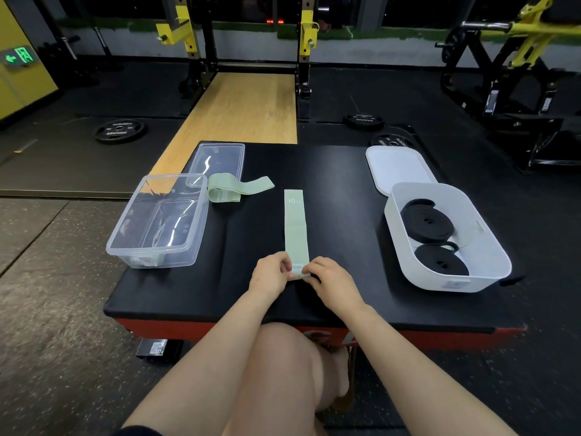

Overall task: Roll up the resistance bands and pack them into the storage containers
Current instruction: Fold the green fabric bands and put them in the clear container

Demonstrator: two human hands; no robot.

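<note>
Black table (330,171), hands pinching green band (296,228)

Glossy clear plastic box (157,221), matt cloth band (296,228)

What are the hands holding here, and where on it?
Both the left hand and right hand pinch the near end of the flat green band.

Bare black table top (339,190) lies open between the clear bin (157,221) leftward and the white bin (446,237) rightward.
</note>
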